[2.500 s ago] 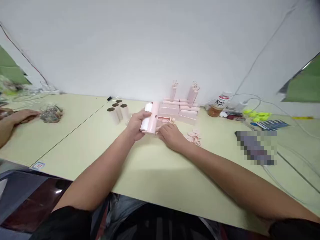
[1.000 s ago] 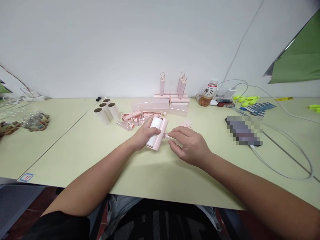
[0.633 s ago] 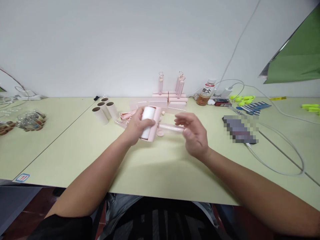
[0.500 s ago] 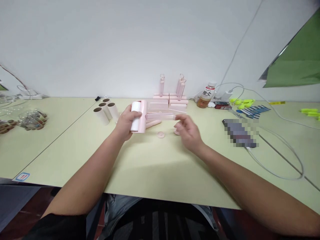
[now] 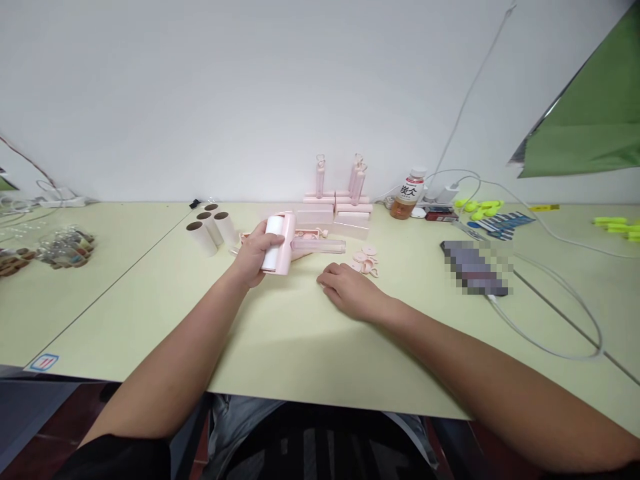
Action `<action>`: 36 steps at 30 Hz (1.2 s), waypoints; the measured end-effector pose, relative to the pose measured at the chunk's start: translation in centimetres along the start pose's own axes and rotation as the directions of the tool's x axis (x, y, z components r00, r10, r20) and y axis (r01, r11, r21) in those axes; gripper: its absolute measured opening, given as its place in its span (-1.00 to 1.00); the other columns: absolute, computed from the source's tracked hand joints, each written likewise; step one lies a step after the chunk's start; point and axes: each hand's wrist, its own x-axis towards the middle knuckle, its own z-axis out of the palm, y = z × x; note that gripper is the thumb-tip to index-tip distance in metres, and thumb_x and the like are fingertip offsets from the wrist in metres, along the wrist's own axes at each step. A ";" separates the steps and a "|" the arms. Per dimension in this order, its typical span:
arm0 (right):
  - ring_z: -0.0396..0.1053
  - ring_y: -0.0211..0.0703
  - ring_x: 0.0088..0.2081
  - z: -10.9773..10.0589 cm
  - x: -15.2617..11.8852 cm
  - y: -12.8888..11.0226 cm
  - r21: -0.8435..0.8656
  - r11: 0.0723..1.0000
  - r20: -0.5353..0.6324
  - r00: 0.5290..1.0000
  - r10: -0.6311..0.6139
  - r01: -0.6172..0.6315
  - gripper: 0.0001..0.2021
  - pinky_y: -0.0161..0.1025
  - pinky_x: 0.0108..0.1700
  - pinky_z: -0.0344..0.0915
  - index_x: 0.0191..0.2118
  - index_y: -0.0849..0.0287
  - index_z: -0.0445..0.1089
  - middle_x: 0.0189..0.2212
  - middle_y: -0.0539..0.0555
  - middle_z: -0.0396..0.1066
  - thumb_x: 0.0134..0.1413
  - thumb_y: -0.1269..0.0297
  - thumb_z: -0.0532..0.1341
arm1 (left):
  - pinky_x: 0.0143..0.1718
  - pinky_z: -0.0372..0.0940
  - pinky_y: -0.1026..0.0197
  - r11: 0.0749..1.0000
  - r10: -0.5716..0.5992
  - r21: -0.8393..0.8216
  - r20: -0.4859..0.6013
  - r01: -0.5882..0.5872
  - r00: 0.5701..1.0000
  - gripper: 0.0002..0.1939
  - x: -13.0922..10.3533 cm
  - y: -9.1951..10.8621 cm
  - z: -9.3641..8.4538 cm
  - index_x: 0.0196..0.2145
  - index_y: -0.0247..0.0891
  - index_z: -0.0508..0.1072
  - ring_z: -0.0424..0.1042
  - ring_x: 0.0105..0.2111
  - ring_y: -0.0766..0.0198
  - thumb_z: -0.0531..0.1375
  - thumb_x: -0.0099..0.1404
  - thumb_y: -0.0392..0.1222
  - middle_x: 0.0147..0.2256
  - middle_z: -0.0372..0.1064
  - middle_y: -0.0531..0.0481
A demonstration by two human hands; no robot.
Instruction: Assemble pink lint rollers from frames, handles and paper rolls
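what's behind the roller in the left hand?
Behind the roller: pink parts partly showing above its handle, clear plastic pieces farther back. Anything directly behind its white cylinder or the left hand is covered.

A smooth, plain white wall (image 5: 200, 100) rises behind a pale yellow-green, flat-topped counter (image 5: 280, 353) crossed by thin, dark, straight seams (image 5: 109, 290). A smooth green sheet (image 5: 595, 133) shows at upper right. Below lies dark red tiled floor (image 5: 60, 413). Light falls evenly, with soft shadows.

On table (image 5: 280, 360) — tubes (image 5: 203, 241) left, rollers (image 5: 354, 209) far centre, bottle (image 5: 407, 195) right of them, discs (image 5: 369, 251) nearer, phone (image 5: 474, 268) right of discs.
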 end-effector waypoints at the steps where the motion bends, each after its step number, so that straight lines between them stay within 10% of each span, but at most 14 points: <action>1: 0.30 -0.09 -0.24 -0.1 -0.1 0.1 0.009 1.000 0.004 1.000 0.014 -0.014 -0.77 -0.20 -0.23 0.20 -0.22 0.19 0.43 -0.19 0.18 0.38 0.29 0.40 0.02 | -0.44 0.18 0.27 1.000 -0.005 0.007 0.006 0.005 1.000 -0.35 0.0 -0.1 0.0 0.06 -0.19 0.30 0.33 -0.38 0.24 0.25 -0.05 -0.14 -0.27 0.35 0.02; 12: 0.36 -0.10 -0.22 -0.6 -0.4 0.5 0.064 0.997 0.009 0.999 0.052 -0.052 -0.79 -0.23 -0.24 0.23 -0.19 0.17 0.44 -0.20 0.15 0.37 0.25 0.38 0.05 | -0.44 0.22 0.27 0.997 -0.039 0.066 0.038 0.037 0.999 -0.38 -0.2 -0.4 0.1 0.02 -0.17 0.30 0.33 -0.40 0.25 0.26 -0.05 -0.13 -0.28 0.33 0.04; 17: 0.38 0.02 -0.12 -2.7 -0.7 2.9 -0.045 0.953 -0.172 0.942 0.287 -0.298 -0.75 -0.18 -0.20 0.24 -0.08 0.19 0.45 -0.13 0.20 0.40 0.18 0.39 0.10 | -0.45 0.23 0.27 0.997 -0.036 0.071 0.029 0.034 0.999 -0.40 -0.2 -0.1 0.0 0.01 -0.17 0.30 0.34 -0.39 0.25 0.26 -0.05 -0.14 -0.29 0.32 0.05; 21: 0.41 0.04 -0.22 -4.7 -1.6 5.4 -0.128 0.878 -0.083 0.887 0.454 -0.461 -0.81 -0.18 -0.32 0.21 -0.19 0.17 0.49 -0.21 0.20 0.42 0.10 0.27 0.20 | -0.39 0.27 0.23 0.996 -0.034 0.081 0.034 0.031 0.999 -0.38 -0.2 -0.2 0.1 0.03 -0.17 0.29 0.37 -0.36 0.21 0.26 -0.04 -0.14 -0.27 0.35 0.03; 28: 0.39 0.02 -0.29 -4.0 -1.7 6.0 -0.182 0.921 0.027 0.934 0.356 -0.345 -0.84 -0.20 -0.37 0.15 -0.34 0.16 0.50 -0.29 0.22 0.44 0.11 0.28 0.17 | -0.35 0.30 0.19 0.997 -0.034 0.069 0.058 0.030 0.998 -0.39 -0.2 -0.7 0.1 0.03 -0.17 0.28 0.40 -0.32 0.18 0.25 -0.02 -0.14 -0.23 0.36 0.02; 36: 0.28 -0.22 -0.49 -5.0 -2.1 2.2 0.306 0.930 -0.278 0.915 0.292 -0.204 -0.92 -0.30 -0.43 0.15 -0.35 0.12 0.32 -0.51 -0.03 0.39 0.03 0.28 0.22 | -0.34 0.31 0.16 0.994 -0.032 0.103 0.002 0.032 0.999 -0.41 0.0 -0.6 0.0 0.01 -0.16 0.30 0.39 -0.35 0.18 0.28 -0.02 -0.16 -0.25 0.35 0.03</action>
